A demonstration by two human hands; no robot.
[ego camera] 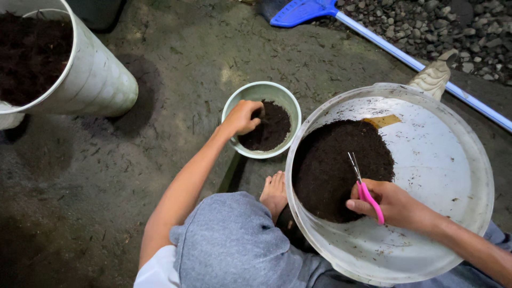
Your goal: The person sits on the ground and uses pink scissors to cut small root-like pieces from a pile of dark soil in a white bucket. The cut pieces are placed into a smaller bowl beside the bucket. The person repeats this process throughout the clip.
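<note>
A bent knee in grey shorts [229,245] is closest. Left of centre, the left hand [242,117] dips into the small green pot [230,106] of soil, fingers curled, maybe pinching soil. The right hand [392,205] grips pink scissors [368,197] over the big white tub [458,160], blades pointing away up into the soil heap [330,170].

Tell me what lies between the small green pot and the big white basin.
In the head view, only bare concrete floor separates small green pot from white basin; a bare foot sits just below.
</note>
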